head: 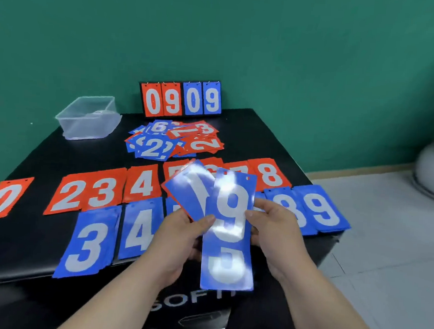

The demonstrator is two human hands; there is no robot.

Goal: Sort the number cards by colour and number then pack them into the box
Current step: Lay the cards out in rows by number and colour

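Over the counter's (44, 152) near edge, the left hand (180, 236) pinches a tilted blue card (191, 188). The right hand (275, 235) has its fingers (264, 206) clamped on the blue 9 card's (231, 206) side, with a blue 5 card (226, 267) overlapping below it. The cards look thin, light and glossy, so likely slippery and best pinched by their edges. The clear box (88, 119) waits at the far left corner.

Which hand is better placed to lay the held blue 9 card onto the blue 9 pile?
Right hand: it holds the right edge of the blue 9 card, and the blue 9 pile lies just beyond it. The left hand grips other cards, farther away.
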